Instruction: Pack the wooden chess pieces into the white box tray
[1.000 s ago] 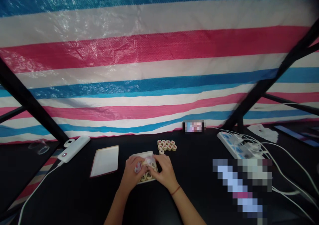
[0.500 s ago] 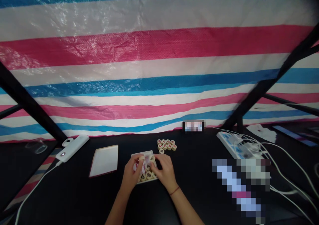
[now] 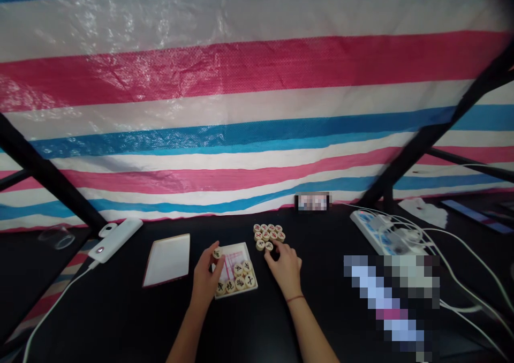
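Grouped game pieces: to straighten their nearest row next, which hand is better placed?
Probably the right hand: it is at that row's end piece. The left hand is farther away, at the open box, holding another piece.

The box (image 3: 241, 249) sat on the counter (image 3: 120, 320), game pieces (image 3: 240, 283) inside along its near and right sides. Left of the box lay a lid (image 3: 168, 258); farther left, a cabled device (image 3: 116, 240). Just off its far right corner: a piece cluster (image 3: 273, 235). Well right lay a power strip (image 3: 371, 237).
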`<state>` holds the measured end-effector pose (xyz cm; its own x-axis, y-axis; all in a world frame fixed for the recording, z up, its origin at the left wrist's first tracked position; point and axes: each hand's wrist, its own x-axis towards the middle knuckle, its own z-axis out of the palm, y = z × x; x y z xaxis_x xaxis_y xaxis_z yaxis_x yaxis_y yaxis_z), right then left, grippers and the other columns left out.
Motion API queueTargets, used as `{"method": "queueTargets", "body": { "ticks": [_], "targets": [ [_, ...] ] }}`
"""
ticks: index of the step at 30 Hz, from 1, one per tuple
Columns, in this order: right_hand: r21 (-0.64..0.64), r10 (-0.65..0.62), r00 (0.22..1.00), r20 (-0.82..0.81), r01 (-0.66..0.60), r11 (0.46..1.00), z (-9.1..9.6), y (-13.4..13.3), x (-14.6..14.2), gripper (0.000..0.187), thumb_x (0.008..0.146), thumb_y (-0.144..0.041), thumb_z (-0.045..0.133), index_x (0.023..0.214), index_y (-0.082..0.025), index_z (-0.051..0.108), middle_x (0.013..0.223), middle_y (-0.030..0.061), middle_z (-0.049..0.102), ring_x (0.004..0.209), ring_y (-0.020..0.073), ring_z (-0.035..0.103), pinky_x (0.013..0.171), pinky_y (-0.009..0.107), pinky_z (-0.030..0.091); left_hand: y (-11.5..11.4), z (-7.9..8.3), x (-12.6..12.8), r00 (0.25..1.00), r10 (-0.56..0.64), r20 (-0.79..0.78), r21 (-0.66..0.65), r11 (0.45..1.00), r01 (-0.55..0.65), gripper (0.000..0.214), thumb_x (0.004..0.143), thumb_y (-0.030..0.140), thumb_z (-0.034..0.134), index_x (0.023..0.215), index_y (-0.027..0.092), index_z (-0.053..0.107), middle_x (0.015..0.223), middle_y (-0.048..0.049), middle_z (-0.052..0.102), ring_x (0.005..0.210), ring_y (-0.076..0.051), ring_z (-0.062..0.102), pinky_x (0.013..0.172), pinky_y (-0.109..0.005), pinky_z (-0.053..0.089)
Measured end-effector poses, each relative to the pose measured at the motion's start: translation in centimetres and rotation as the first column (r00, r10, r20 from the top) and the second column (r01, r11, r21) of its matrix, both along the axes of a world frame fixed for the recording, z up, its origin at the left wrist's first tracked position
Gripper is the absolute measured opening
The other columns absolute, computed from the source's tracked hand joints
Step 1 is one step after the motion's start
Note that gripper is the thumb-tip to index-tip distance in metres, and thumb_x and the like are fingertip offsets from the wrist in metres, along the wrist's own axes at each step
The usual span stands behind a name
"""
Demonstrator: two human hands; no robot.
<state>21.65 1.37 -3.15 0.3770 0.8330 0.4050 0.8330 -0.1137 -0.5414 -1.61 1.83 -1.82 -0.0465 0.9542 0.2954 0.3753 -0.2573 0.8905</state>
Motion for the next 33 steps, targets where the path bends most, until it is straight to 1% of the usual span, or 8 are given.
{"method": "queueTargets", "body": {
  "ticks": [3, 8, 12, 15, 18, 21, 27, 33],
  "targets": [
    [0.187, 0.151, 0.987, -0.061, -0.137, 0.973, 1.4, -0.7, -1.1, 0.027, 0.086, -0.033, 0.051, 0.102, -0.017, 0.065, 0.084, 0.0077, 0.065, 0.08, 0.023, 0.057, 0.074, 0.037, 0.042, -0.5, 0.4, 0.4, 0.985, -0.032, -0.167, 0.089, 0.995, 0.047, 0.039, 0.086, 0.043, 0.057, 0.117, 0.022, 0.065, 0.075, -0.0014, 0.062, 0.067, -0.015, 0.06, 0.068, -0.028, 0.053],
    [0.336, 0.615, 0.786, -0.06, -0.564, 0.754, 3.6, -1.9, -4.6, 0.015, 0.085, -0.03, 0.058, 0.095, -0.02, 0.063, 0.086, 0.0064, 0.067, 0.081, 0.02, 0.061, 0.075, 0.034, 0.049, -0.9, -0.2, 1.2, 0.94, -0.164, -0.301, 0.206, 0.951, 0.232, 0.034, 0.089, 0.034, 0.055, 0.12, 0.023, 0.064, 0.094, -0.0069, 0.068, 0.085, -0.018, 0.065, 0.081, -0.031, 0.055],
    [0.373, 0.682, 0.73, -0.055, -0.618, 0.692, 3.9, -2.1, -6.2, 0.015, 0.081, -0.023, 0.062, 0.096, -0.02, 0.063, 0.085, 0.005, 0.068, 0.078, 0.0188, 0.062, 0.072, 0.032, 0.05, -1.0, -0.2, 1.5, 0.913, -0.194, -0.359, 0.328, 0.89, 0.318, 0.035, 0.093, 0.026, 0.048, 0.126, 0.023, 0.059, 0.103, -0.0085, 0.069, 0.094, -0.019, 0.064, 0.086, -0.033, 0.054],
    [0.395, 0.624, 0.78, -0.047, -0.559, 0.729, 3.3, -1.7, -5.3, 0.015, 0.083, -0.02, 0.059, 0.097, -0.021, 0.063, 0.088, 0.0051, 0.069, 0.082, 0.0192, 0.063, 0.076, 0.033, 0.051, -1.0, 0.4, 1.5, 0.901, -0.168, -0.4, 0.334, 0.889, 0.314, 0.038, 0.092, 0.028, 0.052, 0.129, 0.023, 0.056, 0.096, -0.0067, 0.069, 0.089, -0.019, 0.064, 0.084, -0.034, 0.054],
    [0.426, 0.38, 0.921, -0.084, -0.312, 0.849, 2.1, -1.0, -3.0, 0.015, 0.086, -0.023, 0.055, 0.098, -0.02, 0.063, 0.091, 0.0077, 0.069, 0.086, 0.0211, 0.063, 0.08, 0.036, 0.05, -0.9, 0.9, 1.2, 0.898, -0.135, -0.419, 0.296, 0.915, 0.276, 0.037, 0.091, 0.031, 0.054, 0.126, 0.023, 0.058, 0.091, -0.006, 0.069, 0.086, -0.019, 0.064, 0.083, -0.035, 0.053],
    [0.36, 0.162, 0.98, -0.117, -0.11, 0.927, 0.9, -0.3, -0.5, 0.02, 0.087, -0.029, 0.053, 0.096, -0.017, 0.065, 0.092, 0.0102, 0.069, 0.085, 0.0232, 0.061, 0.08, 0.039, 0.049, -0.7, 1.0, 0.7, 0.903, -0.129, -0.411, 0.241, 0.939, 0.244, 0.028, 0.092, 0.031, 0.051, 0.115, 0.022, 0.065, 0.094, -0.007, 0.068, 0.09, -0.02, 0.064, 0.083, -0.035, 0.053],
    [0.156, 0.084, 0.989, -0.12, -0.064, 0.986, -0.3, 0.2, 0.6, 0.025, 0.082, -0.034, 0.053, 0.096, -0.016, 0.065, 0.091, 0.0096, 0.07, 0.085, 0.0247, 0.06, 0.078, 0.037, 0.046, -0.3, 0.7, 0.4, 0.932, -0.135, -0.337, 0.155, 0.968, 0.196, 0.027, 0.091, 0.032, 0.05, 0.109, 0.021, 0.067, 0.092, -0.0068, 0.068, 0.088, -0.019, 0.064, 0.083, -0.034, 0.053],
    [0.089, 0.079, 0.995, -0.056, -0.074, 0.993, -0.6, 0.2, 0.1, 0.022, 0.083, -0.032, 0.051, 0.095, -0.018, 0.063, 0.095, 0.0082, 0.07, 0.088, 0.0242, 0.059, 0.077, 0.034, 0.041, -0.3, 0.5, 0.5, 0.934, -0.156, -0.322, 0.115, 0.973, 0.202, 0.027, 0.091, 0.031, 0.049, 0.109, 0.021, 0.067, 0.09, -0.0067, 0.067, 0.087, -0.019, 0.064, 0.082, -0.034, 0.053]
  ]
}}
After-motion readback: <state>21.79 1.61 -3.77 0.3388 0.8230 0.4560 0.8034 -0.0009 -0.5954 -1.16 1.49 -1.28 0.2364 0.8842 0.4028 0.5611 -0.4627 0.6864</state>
